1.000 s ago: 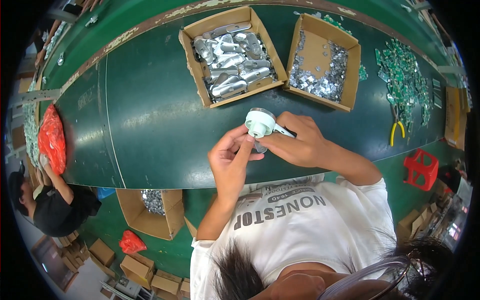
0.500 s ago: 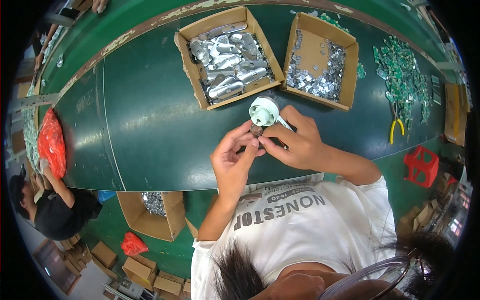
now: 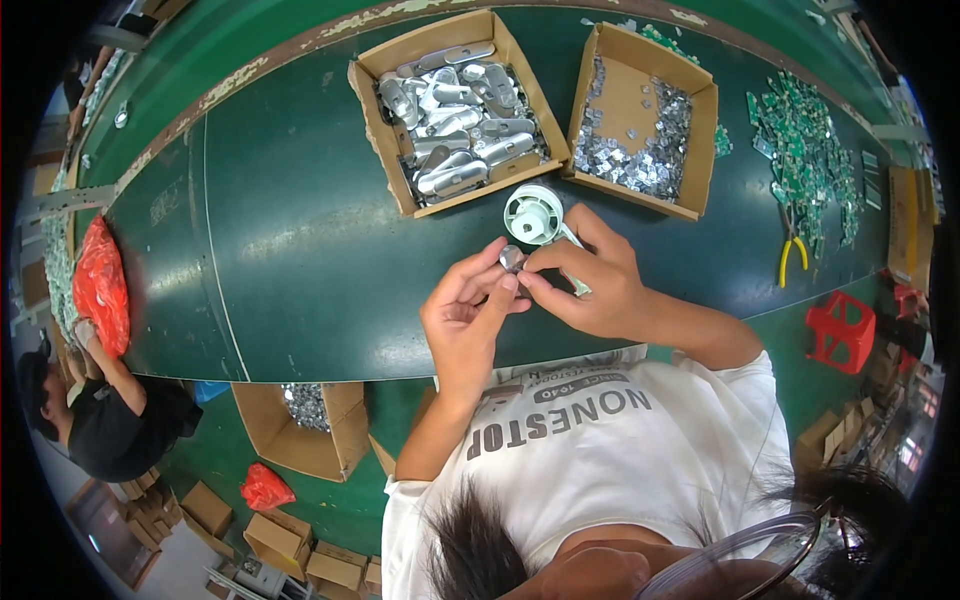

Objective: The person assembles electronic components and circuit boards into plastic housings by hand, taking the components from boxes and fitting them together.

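Note:
Over the table's near edge, my left hand [image 3: 470,310] is closed, pinching a small round silvery metal piece [image 3: 511,258] between its fingertips. The thumb and index finger of my right hand [image 3: 590,275] meet at the same piece from the right. A pale mint-green plastic part [image 3: 533,214] with a round, spoked, wheel-like head and a handle is also in my right hand. Its head stands out beyond the fingers, and its handle runs beneath them, partly hidden. How the lower fingers grip it is hidden.
One cardboard box [image 3: 405,190] holds shiny elongated metal plates; another [image 3: 640,205] holds small metal pieces. Green circuit boards [image 3: 800,140] and yellow-handled pliers [image 3: 793,262] lie right. A red bag [image 3: 103,285] is at left, near another person [image 3: 120,425]. A red stool [image 3: 842,330] stands right.
The mint-green part's round head has tilted and shifted slightly right, now showing its spoked face. The small metal piece has turned and shows a brighter face. Both hands stay nearly in place.

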Demonstrator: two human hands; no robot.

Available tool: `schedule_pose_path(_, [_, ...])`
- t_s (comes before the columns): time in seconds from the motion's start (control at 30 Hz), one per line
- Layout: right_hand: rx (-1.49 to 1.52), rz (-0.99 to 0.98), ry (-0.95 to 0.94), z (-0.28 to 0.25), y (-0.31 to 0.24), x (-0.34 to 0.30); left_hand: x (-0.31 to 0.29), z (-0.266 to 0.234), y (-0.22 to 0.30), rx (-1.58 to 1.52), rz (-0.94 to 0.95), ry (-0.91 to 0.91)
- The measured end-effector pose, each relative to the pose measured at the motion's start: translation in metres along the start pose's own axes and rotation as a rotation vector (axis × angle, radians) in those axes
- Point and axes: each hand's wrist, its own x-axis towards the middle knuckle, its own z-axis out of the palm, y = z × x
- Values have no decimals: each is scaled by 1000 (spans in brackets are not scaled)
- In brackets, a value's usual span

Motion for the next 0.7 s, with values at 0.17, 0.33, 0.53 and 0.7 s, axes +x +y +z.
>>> schedule_pose_path(0.17, [83, -93, -17, -12, 0, 7, 1, -1, 6, 10, -52, 13])
schedule_pose_path(0.33, [552, 244, 11, -10, 3, 2, 2, -2, 9, 66, -127, 23])
schedule_pose_path(0.53, [853, 347, 100, -14, -5, 10, 2, -5, 7, 74, -133, 28])
schedule_pose_path(0.7, [942, 544, -93, -20, -6, 14, 1, -5, 9, 100, -138, 24])
